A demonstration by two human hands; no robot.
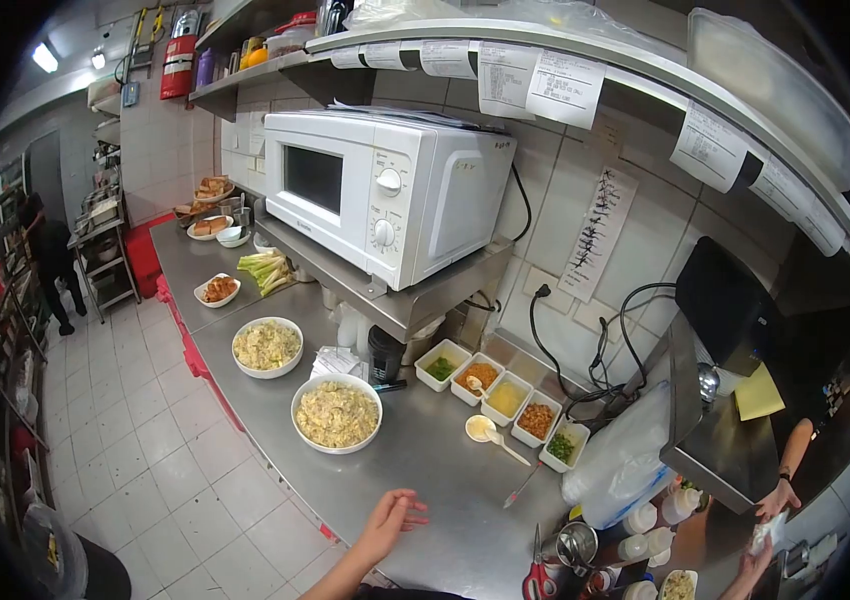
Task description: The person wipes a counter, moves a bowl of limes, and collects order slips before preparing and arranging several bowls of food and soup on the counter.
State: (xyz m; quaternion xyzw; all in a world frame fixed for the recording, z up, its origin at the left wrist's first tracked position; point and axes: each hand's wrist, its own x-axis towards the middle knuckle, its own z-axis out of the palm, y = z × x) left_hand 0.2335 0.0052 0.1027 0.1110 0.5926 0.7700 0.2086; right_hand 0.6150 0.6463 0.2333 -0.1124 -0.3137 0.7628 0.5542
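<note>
My left hand hovers palm down over the near edge of the steel counter, fingers apart and holding nothing. The nearest dish is a white bowl of rice, a short way beyond it. A second bowl of rice stands further left. My right hand reaches out at the lower right edge beside a small white item. Another person's hand, with a dark wristband, meets that item from above. Whether my right hand grips it is unclear.
Several small white tubs of toppings line the wall, with a spoon in a cup. A microwave sits on a raised shelf. Red-handled scissors, a clear bag and cables lie right. A person stands far down the aisle.
</note>
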